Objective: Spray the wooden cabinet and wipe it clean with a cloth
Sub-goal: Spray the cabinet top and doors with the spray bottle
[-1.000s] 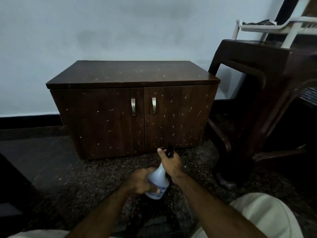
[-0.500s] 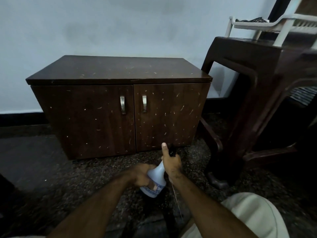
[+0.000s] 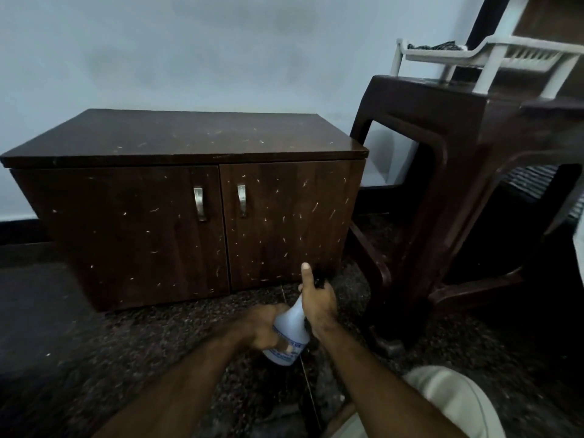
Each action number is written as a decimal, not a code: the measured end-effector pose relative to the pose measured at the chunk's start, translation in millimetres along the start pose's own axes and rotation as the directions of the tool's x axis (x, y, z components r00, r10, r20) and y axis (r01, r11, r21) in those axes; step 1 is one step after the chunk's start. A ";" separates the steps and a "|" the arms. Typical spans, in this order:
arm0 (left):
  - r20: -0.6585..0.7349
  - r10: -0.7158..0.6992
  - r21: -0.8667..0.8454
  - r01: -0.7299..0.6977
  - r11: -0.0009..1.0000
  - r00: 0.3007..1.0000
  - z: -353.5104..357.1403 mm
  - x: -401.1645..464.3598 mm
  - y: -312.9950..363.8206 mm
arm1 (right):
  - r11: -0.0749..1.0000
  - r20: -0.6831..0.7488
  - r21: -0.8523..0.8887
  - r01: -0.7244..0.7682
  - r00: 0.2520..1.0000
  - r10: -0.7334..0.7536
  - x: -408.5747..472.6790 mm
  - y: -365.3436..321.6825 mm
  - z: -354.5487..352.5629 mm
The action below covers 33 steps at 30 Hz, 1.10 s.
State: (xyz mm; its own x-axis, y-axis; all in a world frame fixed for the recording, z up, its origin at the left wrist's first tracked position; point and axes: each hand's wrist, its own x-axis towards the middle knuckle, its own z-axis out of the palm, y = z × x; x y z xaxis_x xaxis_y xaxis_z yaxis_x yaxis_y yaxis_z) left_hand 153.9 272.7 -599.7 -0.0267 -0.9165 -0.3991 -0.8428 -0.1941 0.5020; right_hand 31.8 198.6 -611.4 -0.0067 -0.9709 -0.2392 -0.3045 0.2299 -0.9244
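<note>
I hold the bottle [image 3: 289, 335] low at centre, in front of the cabinet [image 3: 189, 197].
My left hand [image 3: 264, 327] wraps its body, my right hand [image 3: 317, 300] clamps its neck; dark floor [image 3: 79, 336] lies open lower left, a chair [image 3: 458, 172] crowds the right edge, pale wall [image 3: 189, 49] behind.

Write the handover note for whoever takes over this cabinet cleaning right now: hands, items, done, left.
Left hand: wrapped around the body of the white spray bottle, low in front of the cabinet.
Right hand: gripping the bottle's dark spray head, one digit raised straight up.
Wooden cabinet: on the floor against the wall, both doors shut, top and fronts flecked with pale specks. A dark brown plastic chair stands to its right.
Done: bottle picked up; no sign of wiping.
Left: spray top and doors, then wipe. No cloth is in view; find one first.
</note>
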 end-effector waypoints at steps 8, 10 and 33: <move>-0.192 0.039 -0.143 -0.067 0.987 0.981 -4.9 6.3 21.4 | 0.917 0.060 -0.225 0.329 0.944 -0.324 -0.3 -49.7 -24.8; -0.208 0.057 -0.196 -0.099 0.976 0.976 -8.4 4.7 32.4 | 0.854 0.061 -0.313 0.415 0.906 -0.419 -3.5 -64.5 -31.0; -0.471 0.128 -0.291 -0.290 0.912 0.873 -64.4 -37.0 106.4 | 0.734 0.135 -0.336 0.590 0.802 -0.582 -33.8 -171.0 -96.4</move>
State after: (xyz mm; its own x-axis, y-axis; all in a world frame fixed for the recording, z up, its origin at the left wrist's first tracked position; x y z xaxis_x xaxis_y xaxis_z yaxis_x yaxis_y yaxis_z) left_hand 99.9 263.4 -482.1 0.1222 -0.9895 0.0770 -0.6045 -0.0127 0.7965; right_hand -7.8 185.7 -416.6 0.3009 -0.9033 0.3058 -0.5477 -0.4262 -0.7200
